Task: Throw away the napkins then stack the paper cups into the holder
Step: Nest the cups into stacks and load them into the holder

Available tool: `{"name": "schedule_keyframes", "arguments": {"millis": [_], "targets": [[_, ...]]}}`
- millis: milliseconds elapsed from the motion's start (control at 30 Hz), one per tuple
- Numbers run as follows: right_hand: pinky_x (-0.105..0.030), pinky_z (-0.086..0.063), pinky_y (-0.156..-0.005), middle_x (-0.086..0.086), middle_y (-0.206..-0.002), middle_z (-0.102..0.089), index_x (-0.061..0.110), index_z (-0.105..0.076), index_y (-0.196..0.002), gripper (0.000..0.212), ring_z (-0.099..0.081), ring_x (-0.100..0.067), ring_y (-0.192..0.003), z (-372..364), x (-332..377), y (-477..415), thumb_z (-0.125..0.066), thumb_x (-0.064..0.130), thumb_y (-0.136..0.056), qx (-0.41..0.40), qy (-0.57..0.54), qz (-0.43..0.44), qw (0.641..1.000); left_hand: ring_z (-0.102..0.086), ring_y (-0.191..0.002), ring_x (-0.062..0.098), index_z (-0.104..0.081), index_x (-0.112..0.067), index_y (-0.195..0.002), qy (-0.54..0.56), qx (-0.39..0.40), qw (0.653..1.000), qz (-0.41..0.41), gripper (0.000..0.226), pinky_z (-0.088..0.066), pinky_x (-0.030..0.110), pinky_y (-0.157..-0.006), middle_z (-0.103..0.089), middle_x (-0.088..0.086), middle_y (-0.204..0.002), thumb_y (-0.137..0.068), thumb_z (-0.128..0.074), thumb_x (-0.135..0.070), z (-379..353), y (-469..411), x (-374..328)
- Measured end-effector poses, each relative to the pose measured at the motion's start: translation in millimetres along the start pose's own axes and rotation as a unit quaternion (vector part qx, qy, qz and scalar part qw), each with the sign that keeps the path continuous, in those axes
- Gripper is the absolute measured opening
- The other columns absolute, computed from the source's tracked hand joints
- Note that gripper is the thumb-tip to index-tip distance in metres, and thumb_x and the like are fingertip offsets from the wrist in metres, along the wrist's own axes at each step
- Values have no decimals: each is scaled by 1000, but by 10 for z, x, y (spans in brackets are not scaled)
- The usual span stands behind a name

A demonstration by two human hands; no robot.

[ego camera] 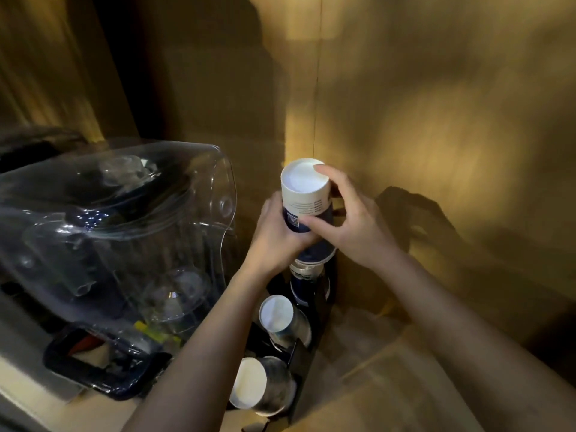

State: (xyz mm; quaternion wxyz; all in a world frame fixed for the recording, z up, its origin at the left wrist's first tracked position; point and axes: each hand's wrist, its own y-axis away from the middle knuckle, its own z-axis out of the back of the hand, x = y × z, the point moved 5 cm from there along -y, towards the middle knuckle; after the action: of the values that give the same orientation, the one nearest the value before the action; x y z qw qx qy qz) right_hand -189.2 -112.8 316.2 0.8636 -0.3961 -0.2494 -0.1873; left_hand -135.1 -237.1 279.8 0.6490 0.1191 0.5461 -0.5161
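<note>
To your left sits the biggest thing in view, a clear moulded plastic cover (118, 219) over dark, blurred contents that you cannot make out. Behind and to your right runs the yellow-brown wall panelling (405, 104), with a thin vertical seam above the cups.

Your two bare forearms reach in from the bottom edge. Low in the middle stands the black cup holder (308, 353), its slots running in a row away from you. The far slot carries a stack of upside-down blue-and-white paper cups (308, 285); two more upside-down cups, the middle paper cup (282, 319) and the near paper cup (258, 386), sit in the closer slots, tilted toward you.

Your left hand (277, 238) is wrapped around the lower, blue part of the top paper cup (307, 198), which is inverted, white base up, over the far stack. Your right hand (349, 219) pinches the same cup, thumb on its front wall, index fingertip on the base rim, the other fingers curled behind.
</note>
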Motion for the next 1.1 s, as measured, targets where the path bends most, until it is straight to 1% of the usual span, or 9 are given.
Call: {"name": "schedule_keyframes", "arguments": {"millis": [100, 300, 367, 467, 567, 633, 767, 967, 1100], "targets": [[-34, -49, -85, -4, -120, -54, 39, -33, -125, 65, -51, -17, -104, -22, -9, -43, -71, 35, -74, -10, 15, 9, 1000, -55, -108, 14, -46, -27, -119, -11, -1, 1000, 6, 73, -52, 43, -91, -56, 1, -118, -54, -77, -40, 29, -32, 65], [-11, -37, -77, 11, -118, -46, 32, -33, -126, 61, -42, 0, -102, -147, -45, -56, -69, 33, -77, 2, 38, 38, 999, -59, -103, 14, -44, -31, -117, -25, 29, 999, 26, 73, -54, 46, -87, -58, -3, -116, -54, -76, -48, 60, -26, 174], [-16, -37, -78, 5, -120, -49, 31, -34, -123, 58, -41, -1, -103, -224, -100, -35, -69, 33, -77, 1, 51, 30, 998, -59, -105, 16, -42, -30, -118, -22, 30, 999, 32, 71, -52, 46, -89, -56, -4, -117, -57, -76, -44, 40, -9, 241], [-19, -36, -77, -2, -124, -52, 35, -33, -121, 57, -41, -4, -101, -366, -237, 27, -69, 37, -75, 28, 71, -1, 997, -56, -107, 11, -26, -45, -121, 6, 49, 998, 39, 78, -53, 33, -85, -49, -9, -121, -62, -77, -37, -12, 49, 377], [-27, -41, -80, -5, -123, -55, 30, -40, -119, 53, -52, -16, -103, -496, -417, 133, -69, 35, -76, 69, 93, -23, 993, -48, -109, 5, -8, -61, -124, -6, 52, 998, -21, 91, -44, 14, -84, -30, -5, -136, -72, -74, -26, -77, 145, 483], [-33, -46, -79, -7, -115, -58, 19, -50, -114, 40, -57, -24, -101, -578, -519, 224, -66, 33, -80, 88, 126, -22, 988, -49, -105, 4, -19, -54, -128, -48, 45, 995, -73, 80, -44, 12, -83, -31, -2, -134, -76, -71, -21, -106, 226, 546], [-41, -49, -78, -7, -113, -62, 11, -60, -112, 34, -59, -26, -97, -678, -600, 379, -61, 33, -85, 109, 178, 9, 978, -61, -103, 24, -55, -13, -117, -226, 28, 964, -137, 41, -56, 37, -75, -51, 9, -131, -80, -68, -24, -184, 348, 681], [-41, -48, -77, -8, -112, -61, 12, -60, -111, 34, -59, -26, -94, -677, -614, 357, -60, 34, -86, 100, 196, -2, 975, -62, -101, 24, -60, -9, -109, -251, 13, 956, -150, 35, -56, 34, -69, -57, 10, -128, -81, -67, -28, -190, 325, 688], [-38, -42, -88, 0, -125, -56, 23, -55, -120, 41, -53, -20, -107, -613, -647, 335, -56, 44, -85, 131, 202, -24, 970, -55, -108, 19, -53, -16, -118, -227, 87, 964, -110, 41, -52, 31, -76, -48, 2, -132, -84, -61, -37, -178, 279, 678]]}}
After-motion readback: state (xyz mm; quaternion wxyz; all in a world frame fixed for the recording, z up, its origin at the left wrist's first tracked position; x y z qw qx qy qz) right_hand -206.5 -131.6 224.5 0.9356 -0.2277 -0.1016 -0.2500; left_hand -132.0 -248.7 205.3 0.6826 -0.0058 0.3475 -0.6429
